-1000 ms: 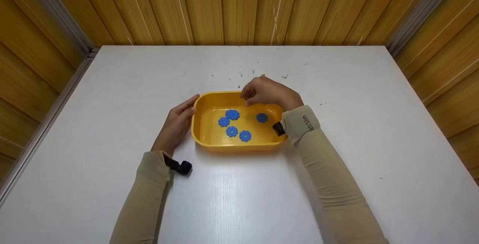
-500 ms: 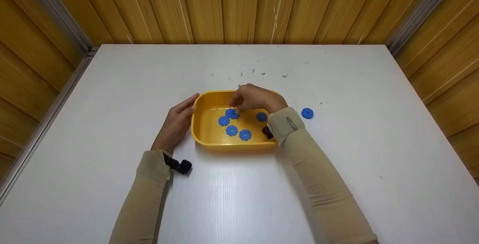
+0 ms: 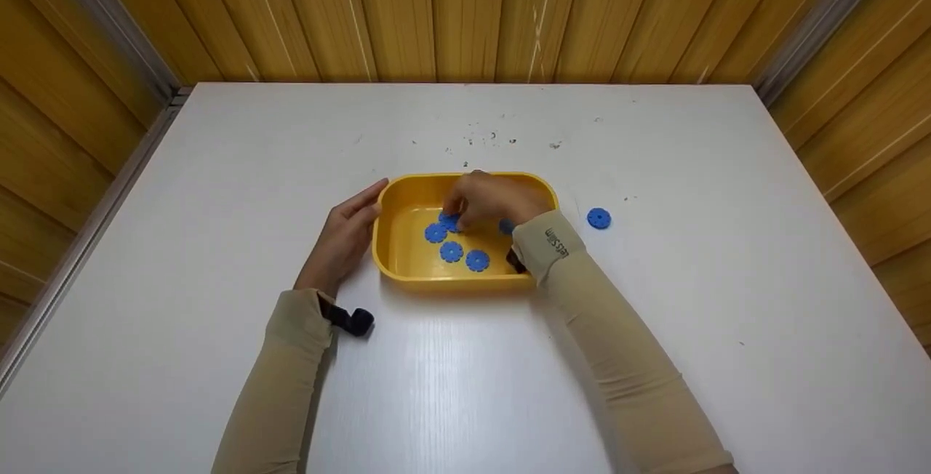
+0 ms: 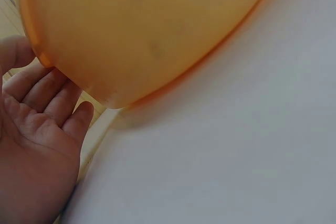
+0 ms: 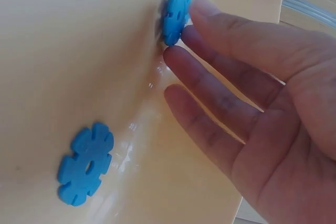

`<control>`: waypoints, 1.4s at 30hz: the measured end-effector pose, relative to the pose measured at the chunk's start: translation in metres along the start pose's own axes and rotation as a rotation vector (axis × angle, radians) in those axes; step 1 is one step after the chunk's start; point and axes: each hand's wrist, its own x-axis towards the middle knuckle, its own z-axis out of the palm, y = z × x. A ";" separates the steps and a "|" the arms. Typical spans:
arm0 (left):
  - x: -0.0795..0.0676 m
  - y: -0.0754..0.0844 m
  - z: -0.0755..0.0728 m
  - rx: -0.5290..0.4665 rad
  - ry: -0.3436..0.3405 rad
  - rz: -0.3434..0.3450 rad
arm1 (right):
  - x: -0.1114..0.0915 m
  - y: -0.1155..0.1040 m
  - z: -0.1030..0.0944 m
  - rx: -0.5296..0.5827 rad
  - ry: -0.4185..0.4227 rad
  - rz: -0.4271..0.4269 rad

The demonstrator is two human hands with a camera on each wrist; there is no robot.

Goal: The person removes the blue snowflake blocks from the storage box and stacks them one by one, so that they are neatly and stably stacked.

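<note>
A yellow plastic tray (image 3: 407,281) with rounded corners stands mid-table. My left hand (image 3: 342,238) grips its left end, the thumb at the rim and the other fingers against the outer wall, as the left wrist view shows (image 4: 42,140). Inside the tray lie several blue notched plastic discs, among them a front one (image 3: 477,260) and one beside it (image 3: 451,251). My right hand (image 3: 491,198) reaches in at the back, where thumb and fingertips pinch a blue notched disc (image 5: 174,19). Another disc adjoins it, partly hidden. One more disc (image 5: 86,163) lies near the palm.
Right of the tray, a blue disc (image 3: 598,218) lies on the white table (image 3: 727,278). Small dark marks dot the tabletop behind the tray. Wood-patterned walls (image 3: 465,16) stand at the back and sides.
My right hand has moved left and down into the tray, to the discs at the back. A blue disc on the table at right, formerly hidden, now shows. The left hand stays on the tray.
</note>
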 end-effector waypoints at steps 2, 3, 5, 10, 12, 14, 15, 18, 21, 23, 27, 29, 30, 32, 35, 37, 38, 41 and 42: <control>0.000 0.001 0.001 -0.004 0.004 -0.006 | -0.001 -0.001 0.001 -0.011 -0.004 0.004; 0.000 0.001 0.001 -0.004 0.005 -0.007 | -0.002 -0.002 0.001 -0.018 -0.006 0.006; 0.000 0.001 0.001 -0.003 0.008 -0.010 | -0.003 -0.003 0.002 -0.032 -0.009 0.016; 0.000 0.000 0.001 0.005 0.009 -0.001 | -0.004 -0.003 0.005 -0.076 0.007 0.018; 0.000 0.000 0.001 0.003 0.007 0.003 | -0.004 -0.003 0.006 -0.105 0.018 -0.001; 0.000 0.000 0.001 -0.002 0.004 0.006 | -0.004 -0.003 0.007 -0.131 0.028 -0.019; 0.000 0.000 0.001 -0.007 0.006 0.004 | -0.004 -0.003 0.008 -0.145 0.032 -0.030; 0.000 0.001 0.002 -0.006 0.007 0.001 | -0.004 -0.003 0.008 -0.152 0.032 -0.025; 0.000 0.001 0.002 -0.003 0.013 -0.004 | -0.005 -0.003 0.007 -0.151 0.026 -0.017; 0.000 0.002 0.002 -0.005 0.016 -0.004 | -0.006 -0.003 0.007 -0.143 0.020 -0.017; 0.000 0.002 0.002 -0.004 0.016 -0.007 | -0.006 -0.001 0.006 -0.112 0.007 -0.014; 0.000 0.001 0.002 0.002 0.015 -0.011 | -0.007 0.001 0.005 -0.103 0.004 -0.013; 0.000 0.001 0.002 0.007 0.013 -0.011 | -0.008 0.002 0.005 -0.098 0.005 -0.012; 0.000 0.001 0.002 0.006 0.010 -0.010 | -0.009 0.003 0.005 -0.096 0.007 -0.020; 0.001 0.000 0.001 0.004 0.013 -0.010 | -0.011 0.006 0.003 -0.095 0.005 -0.023; 0.002 0.000 0.001 0.003 0.017 -0.012 | -0.012 0.006 0.001 -0.097 0.001 -0.027; 0.002 -0.001 0.001 0.008 0.015 -0.012 | -0.012 0.006 -0.001 -0.102 -0.003 -0.027; 0.002 0.000 0.001 0.011 0.013 -0.013 | -0.015 0.006 -0.005 -0.116 -0.010 -0.017; 0.002 0.000 0.001 0.012 0.011 -0.012 | -0.016 0.005 -0.007 -0.116 -0.011 -0.013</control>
